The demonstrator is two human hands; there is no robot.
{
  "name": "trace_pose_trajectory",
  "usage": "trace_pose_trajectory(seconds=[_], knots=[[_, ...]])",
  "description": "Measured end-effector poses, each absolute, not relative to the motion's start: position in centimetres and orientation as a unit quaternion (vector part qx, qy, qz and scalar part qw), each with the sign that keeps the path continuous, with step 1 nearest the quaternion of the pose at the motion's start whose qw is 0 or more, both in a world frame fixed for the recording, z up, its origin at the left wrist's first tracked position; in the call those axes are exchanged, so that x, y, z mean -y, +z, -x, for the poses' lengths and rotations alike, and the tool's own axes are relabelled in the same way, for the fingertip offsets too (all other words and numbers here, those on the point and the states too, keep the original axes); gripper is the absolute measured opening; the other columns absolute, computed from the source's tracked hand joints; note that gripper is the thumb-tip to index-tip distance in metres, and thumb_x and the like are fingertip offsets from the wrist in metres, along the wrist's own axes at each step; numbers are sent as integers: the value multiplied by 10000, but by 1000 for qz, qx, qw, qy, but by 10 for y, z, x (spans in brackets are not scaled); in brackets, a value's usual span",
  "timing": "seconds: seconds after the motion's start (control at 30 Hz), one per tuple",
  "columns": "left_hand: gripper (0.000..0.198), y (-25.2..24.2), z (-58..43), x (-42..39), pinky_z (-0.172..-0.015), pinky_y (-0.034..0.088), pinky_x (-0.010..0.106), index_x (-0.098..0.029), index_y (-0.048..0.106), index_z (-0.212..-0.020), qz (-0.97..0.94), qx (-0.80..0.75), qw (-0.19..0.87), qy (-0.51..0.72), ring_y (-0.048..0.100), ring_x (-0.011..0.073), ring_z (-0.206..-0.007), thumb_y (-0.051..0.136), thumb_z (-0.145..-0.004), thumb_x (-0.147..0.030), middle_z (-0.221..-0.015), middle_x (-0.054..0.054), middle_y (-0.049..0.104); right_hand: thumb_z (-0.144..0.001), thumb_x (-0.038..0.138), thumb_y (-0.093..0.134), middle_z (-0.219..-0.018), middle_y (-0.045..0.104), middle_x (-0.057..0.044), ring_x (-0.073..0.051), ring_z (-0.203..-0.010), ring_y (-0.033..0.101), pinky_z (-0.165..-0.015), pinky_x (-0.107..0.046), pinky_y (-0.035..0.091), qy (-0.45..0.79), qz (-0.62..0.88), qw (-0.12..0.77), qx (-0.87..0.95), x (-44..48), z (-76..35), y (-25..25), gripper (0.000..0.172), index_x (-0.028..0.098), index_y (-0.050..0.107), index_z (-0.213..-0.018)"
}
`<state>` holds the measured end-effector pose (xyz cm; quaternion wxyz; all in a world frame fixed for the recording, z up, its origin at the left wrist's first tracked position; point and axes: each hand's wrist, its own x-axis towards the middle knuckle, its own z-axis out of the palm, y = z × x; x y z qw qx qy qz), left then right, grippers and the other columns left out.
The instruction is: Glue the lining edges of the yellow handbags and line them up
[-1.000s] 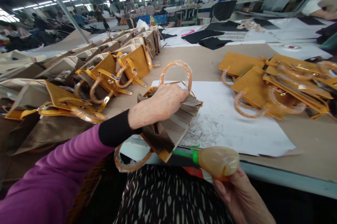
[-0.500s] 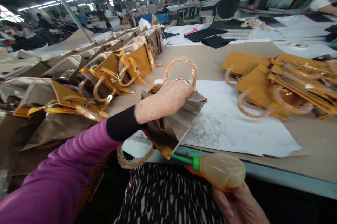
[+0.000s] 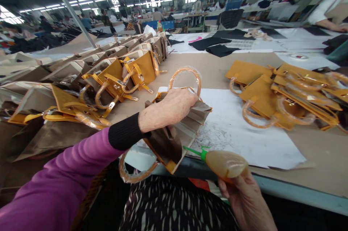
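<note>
The left hand (image 3: 170, 109), fingers closed, gripped a mustard handbag (image 3: 174, 140) lying on its side, its handles plastic-wrapped. The right hand (image 3: 244, 198) had its fingers wrapped around an amber, green-nozzled squeeze bottle (image 3: 225, 164).

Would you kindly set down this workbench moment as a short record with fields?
Left hand: grips the mustard handbag, which lies at the table edge with its grey-brown lining showing.
Right hand: holds a squeeze bottle, green nozzle aimed at the handbag's near corner.
Under the handbag: white paper sheet.
To its left: row of standing handbags.
To its right: pile of flat handbags.
Handles: wrapped in clear film.
</note>
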<state>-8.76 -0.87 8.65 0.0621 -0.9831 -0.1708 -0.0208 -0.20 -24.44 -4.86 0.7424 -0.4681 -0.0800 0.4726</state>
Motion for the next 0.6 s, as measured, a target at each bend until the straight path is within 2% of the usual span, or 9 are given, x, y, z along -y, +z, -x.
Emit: trace_pose_trajectory(seconds=[0.2, 0.37, 0.47, 0.6], knots=[[175, 95, 80, 2, -570, 383, 268, -134, 634, -822, 985, 164, 49, -16, 609, 176, -677, 486, -755, -69, -761, 72, 671, -751, 319, 787, -845, 686, -36, -133, -516, 548, -443, -221, 449, 417, 515, 736, 139, 232, -8, -50, 435, 237, 603, -1136], [208, 107, 69, -1, -603, 411, 273, -111, 666, -832, 985, 168, 41, 2, 622, 184, -705, 478, -761, -56, -764, 92, 680, -688, 331, 804, -668, 676, 3, -160, -540, 567, -498, -231, 484, 334, 606, 697, 192, 218, -13, -40, 429, 231, 677, -1085], [226, 111, 62, -5, -643, 434, 279, -109, 677, -845, 985, 171, 24, 11, 634, 193, -751, 477, -764, -45, -799, 100, 687, -641, 288, 799, -801, 710, 2, -158, -601, 588, -546, -217, 507, 286, 644, 669, 235, 211, -14, -31, 384, 239, 727, -1015], [223, 114, 54, -13, -652, 446, 253, -120, 699, -857, 983, 181, 1, 31, 638, 182, -761, 520, -745, -45, -797, 83, 692, -672, 332, 769, -988, 706, -24, -177, -657, 610, -582, -244, 546, 266, 664, 644, 270, 215, -28, -23, 410, 226, 711, -1063]])
